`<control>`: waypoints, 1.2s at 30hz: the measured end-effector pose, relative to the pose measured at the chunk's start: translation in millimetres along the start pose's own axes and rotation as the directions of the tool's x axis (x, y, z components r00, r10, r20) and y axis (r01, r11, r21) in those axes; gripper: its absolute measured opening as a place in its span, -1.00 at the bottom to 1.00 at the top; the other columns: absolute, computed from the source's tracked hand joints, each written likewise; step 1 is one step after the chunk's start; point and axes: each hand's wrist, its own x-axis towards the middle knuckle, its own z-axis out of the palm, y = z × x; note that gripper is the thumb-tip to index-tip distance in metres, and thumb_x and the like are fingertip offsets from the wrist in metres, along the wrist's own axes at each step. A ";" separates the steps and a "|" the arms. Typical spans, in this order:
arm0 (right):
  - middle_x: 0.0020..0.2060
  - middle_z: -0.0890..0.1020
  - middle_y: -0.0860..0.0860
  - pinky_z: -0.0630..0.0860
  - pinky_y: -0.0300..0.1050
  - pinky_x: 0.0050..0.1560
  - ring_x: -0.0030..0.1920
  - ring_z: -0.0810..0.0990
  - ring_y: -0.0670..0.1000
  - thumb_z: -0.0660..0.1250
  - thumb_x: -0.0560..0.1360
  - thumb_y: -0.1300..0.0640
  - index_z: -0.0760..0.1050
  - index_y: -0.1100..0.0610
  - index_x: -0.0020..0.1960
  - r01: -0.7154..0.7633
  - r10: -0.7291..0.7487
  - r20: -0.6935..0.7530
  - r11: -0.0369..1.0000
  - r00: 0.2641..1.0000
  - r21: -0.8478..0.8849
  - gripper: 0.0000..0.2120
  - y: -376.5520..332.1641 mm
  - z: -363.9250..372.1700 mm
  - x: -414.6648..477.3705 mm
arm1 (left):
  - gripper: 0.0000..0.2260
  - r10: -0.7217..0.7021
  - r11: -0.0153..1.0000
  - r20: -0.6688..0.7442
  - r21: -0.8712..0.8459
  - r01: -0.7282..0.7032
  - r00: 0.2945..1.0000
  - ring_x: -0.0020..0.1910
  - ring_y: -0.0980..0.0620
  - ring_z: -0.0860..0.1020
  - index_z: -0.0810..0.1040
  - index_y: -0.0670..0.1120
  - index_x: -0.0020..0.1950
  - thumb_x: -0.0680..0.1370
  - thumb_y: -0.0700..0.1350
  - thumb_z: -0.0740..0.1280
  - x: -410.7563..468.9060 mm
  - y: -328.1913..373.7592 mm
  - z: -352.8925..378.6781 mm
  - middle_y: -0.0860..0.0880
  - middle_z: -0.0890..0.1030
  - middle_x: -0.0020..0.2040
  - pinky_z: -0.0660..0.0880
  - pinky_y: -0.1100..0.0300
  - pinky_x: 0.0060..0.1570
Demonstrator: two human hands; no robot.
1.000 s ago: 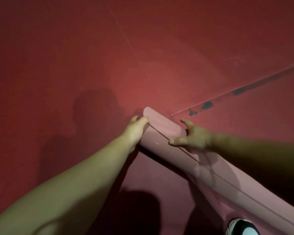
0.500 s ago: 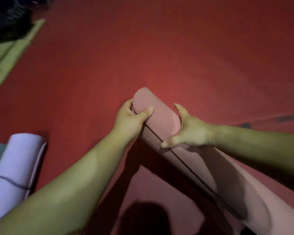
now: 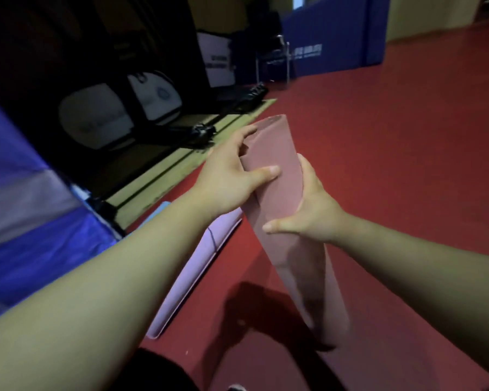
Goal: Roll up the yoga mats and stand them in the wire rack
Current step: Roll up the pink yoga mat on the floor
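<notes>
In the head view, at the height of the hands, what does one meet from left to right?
Blue padded panel, left hand, rolled pink yoga mat, right hand, bare red floor.

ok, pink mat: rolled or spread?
Rolled. The pink mat is a tilted tube, gripped near its top by the left hand and right hand. Its lower end is blurred; cannot tell if a tail hangs loose.

head-worn view, facing forward-down, close

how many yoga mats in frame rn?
2: pink mat gripped by left hand and right hand; lilac mat on the floor beside it. More may be hidden.
</notes>
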 end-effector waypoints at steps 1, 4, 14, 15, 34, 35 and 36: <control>0.57 0.14 -0.07 0.34 -0.02 0.46 0.51 0.25 -0.05 0.61 -0.12 -0.36 -0.26 -0.20 0.60 0.011 -0.011 -0.018 1.000 1.000 0.021 0.53 -9.7 11.9 -8.7 | -0.26 0.023 0.998 -0.007 0.056 -0.022 1.000 0.23 0.11 0.55 0.39 0.14 0.46 0.33 0.21 0.52 -13.7 5.2 -13.1 0.13 0.56 0.27 0.49 -0.01 0.30; 0.55 0.21 -0.07 0.43 0.06 0.39 0.45 0.37 -0.02 0.62 -0.11 -0.33 -0.23 -0.22 0.59 0.039 -0.036 -0.042 0.996 0.998 0.086 0.51 -27.9 42.9 -30.8 | -0.22 0.036 0.991 -0.013 0.132 -0.034 0.999 0.21 0.10 0.47 0.35 0.11 0.51 0.35 0.15 0.56 -49.5 11.9 -37.0 0.08 0.50 0.24 0.45 0.12 0.28; 0.45 0.41 -0.15 0.59 -0.03 0.20 0.28 0.58 -0.15 0.65 0.29 0.25 0.02 -0.18 0.62 0.000 -0.127 0.246 0.889 0.961 0.457 0.15 -58.3 54.6 -40.1 | -0.26 0.077 0.993 -0.050 0.095 -0.072 0.996 0.18 0.15 0.44 0.33 0.25 0.46 0.36 0.01 0.60 -98.9 -26.5 -80.1 0.10 0.51 0.07 0.35 0.45 0.00; 0.42 0.46 -0.14 0.61 -0.02 0.15 0.25 0.62 -0.12 0.59 0.32 0.25 0.11 -0.19 0.59 -0.026 -0.125 0.251 0.851 0.960 0.524 0.03 -66.6 50.2 -38.5 | -0.27 0.080 0.994 -0.056 0.076 -0.075 0.995 0.20 0.15 0.43 0.33 0.25 0.45 0.37 0.01 0.60 -99.5 -28.8 -82.0 0.10 0.51 0.08 0.36 0.46 0.02; 0.24 0.60 -0.11 0.49 0.02 0.34 0.23 0.61 -0.09 0.29 0.46 -0.03 0.50 -0.12 0.27 0.161 -0.126 -0.100 0.762 0.987 0.627 -0.63 -119.6 45.3 -3.7 | -0.43 -0.159 0.925 -0.121 -0.366 0.104 0.980 0.40 0.15 0.46 0.45 0.18 0.43 0.45 0.31 0.35 -79.4 -43.8 -69.3 0.11 0.48 0.41 0.36 -0.06 0.45; 0.19 0.61 -0.10 0.50 0.02 0.32 0.19 0.62 -0.08 0.29 0.45 -0.01 0.51 -0.11 0.22 0.168 -0.130 -0.106 0.768 0.986 0.618 -0.67 -119.1 46.2 -2.8 | -0.55 -0.206 0.908 -0.172 -0.401 0.122 0.963 0.36 0.17 0.48 0.52 0.20 0.34 0.50 0.31 0.24 -78.3 -41.3 -68.2 0.12 0.52 0.36 0.38 -0.05 0.43; 0.16 0.62 -0.10 0.50 0.02 0.30 0.16 0.63 -0.08 0.29 0.45 0.01 0.51 -0.11 0.17 0.180 -0.144 -0.108 0.777 0.984 0.604 -0.71 -118.5 47.5 -2.4 | -0.63 -0.245 0.903 -0.221 -0.407 0.139 0.944 0.31 0.19 0.49 0.57 0.21 0.25 0.54 0.26 0.17 -77.2 -39.4 -66.7 0.12 0.54 0.31 0.39 -0.04 0.41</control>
